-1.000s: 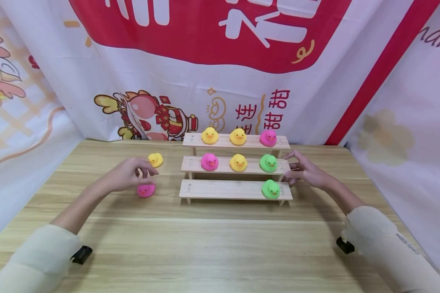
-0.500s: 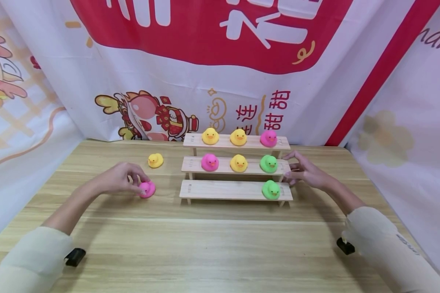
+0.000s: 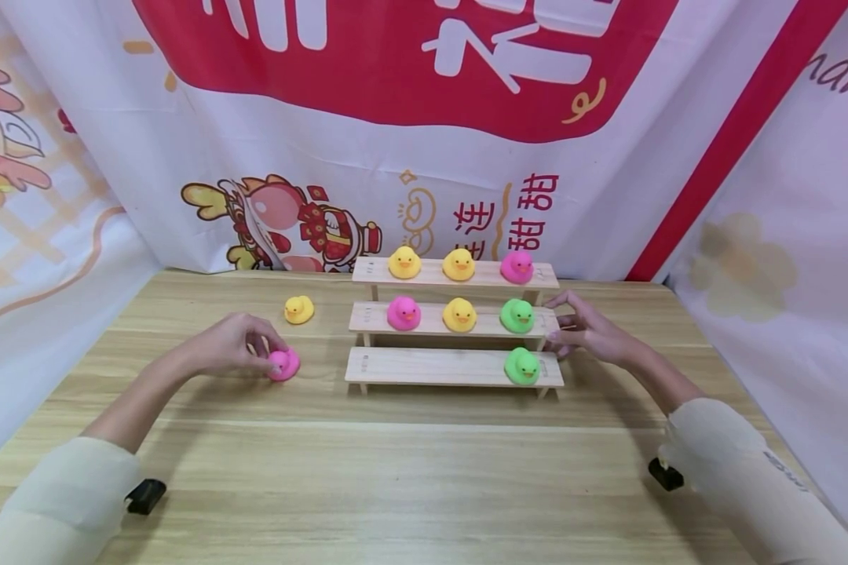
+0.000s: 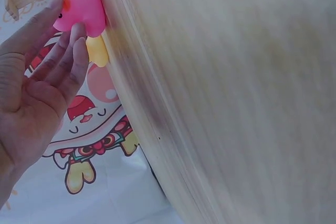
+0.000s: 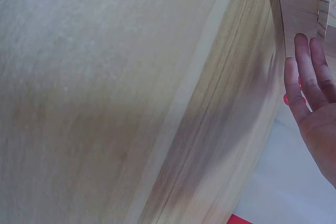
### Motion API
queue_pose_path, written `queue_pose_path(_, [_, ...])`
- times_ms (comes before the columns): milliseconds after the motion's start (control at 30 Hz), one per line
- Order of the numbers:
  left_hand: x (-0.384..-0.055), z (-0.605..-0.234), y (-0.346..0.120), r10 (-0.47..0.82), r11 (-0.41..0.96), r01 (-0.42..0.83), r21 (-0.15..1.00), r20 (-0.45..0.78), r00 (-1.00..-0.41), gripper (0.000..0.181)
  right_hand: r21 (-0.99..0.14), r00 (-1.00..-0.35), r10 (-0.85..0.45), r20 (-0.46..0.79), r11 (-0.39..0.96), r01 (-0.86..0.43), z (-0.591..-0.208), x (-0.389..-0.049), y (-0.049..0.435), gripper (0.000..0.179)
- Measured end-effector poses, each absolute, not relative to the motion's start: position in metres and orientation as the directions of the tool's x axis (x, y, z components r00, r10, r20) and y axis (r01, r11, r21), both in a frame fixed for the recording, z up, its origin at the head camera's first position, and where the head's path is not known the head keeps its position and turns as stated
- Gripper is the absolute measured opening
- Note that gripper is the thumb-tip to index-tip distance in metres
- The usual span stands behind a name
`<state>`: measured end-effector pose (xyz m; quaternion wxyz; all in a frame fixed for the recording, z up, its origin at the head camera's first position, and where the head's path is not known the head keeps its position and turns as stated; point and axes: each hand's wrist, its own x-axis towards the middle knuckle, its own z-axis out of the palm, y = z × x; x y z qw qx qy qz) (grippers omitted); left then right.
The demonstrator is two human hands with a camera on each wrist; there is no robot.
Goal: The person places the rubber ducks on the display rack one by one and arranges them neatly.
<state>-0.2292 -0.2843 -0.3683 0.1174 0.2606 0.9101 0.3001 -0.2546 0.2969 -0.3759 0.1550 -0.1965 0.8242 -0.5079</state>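
My left hand (image 3: 236, 344) pinches a pink rubber duck (image 3: 286, 363) between thumb and fingers, low at the tabletop left of the stand. In the left wrist view, the duck (image 4: 86, 11) shows between thumb and fingertips. A yellow rubber duck (image 3: 299, 310) sits just behind it. My right hand (image 3: 590, 329) holds the right end of a three-tier wooden stand (image 3: 431, 366), with index finger and thumb at the ends of its middle plank. In the right wrist view, several fingers of this hand (image 5: 315, 98) extend nearly straight beside the stand.
Two yellow ducks (image 3: 405, 263) and a pink one (image 3: 517, 267) are on the top tier. The middle tier bears pink (image 3: 403, 313), yellow (image 3: 459, 315) and green (image 3: 517, 315) ducks. One green duck (image 3: 522, 366) sits at the bottom tier's right. A printed cloth (image 3: 410, 149) hangs behind.
My left hand has come down slightly left and taken hold of the pink duck, uncovering the yellow one behind. The right hand and the stand have not moved.
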Motion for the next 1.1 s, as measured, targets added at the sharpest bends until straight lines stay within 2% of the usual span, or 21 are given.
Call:
queue_pose_path(533, [-0.23, -0.365, -0.276, 0.546, 0.649, 0.447, 0.616, 0.032, -0.837, 0.024, -0.897, -0.877, -0.476, -0.062, 0.411, -0.16, -0.376, -0.255, 0.297, 0.044])
queue_pose_path(867, [-0.23, -0.364, -0.266, 0.57, 0.607, 0.514, 0.606, 0.119, -0.813, 0.026, -0.896, -0.879, -0.472, -0.068, 0.417, -0.155, -0.376, -0.255, 0.297, 0.045])
queue_pose_path(1100, [-0.231, -0.362, -0.259, 0.579, 0.599, 0.526, 0.603, 0.127, -0.805, 0.023, -0.896, -0.88, -0.47, -0.073, 0.419, -0.149, -0.376, -0.256, 0.297, 0.046])
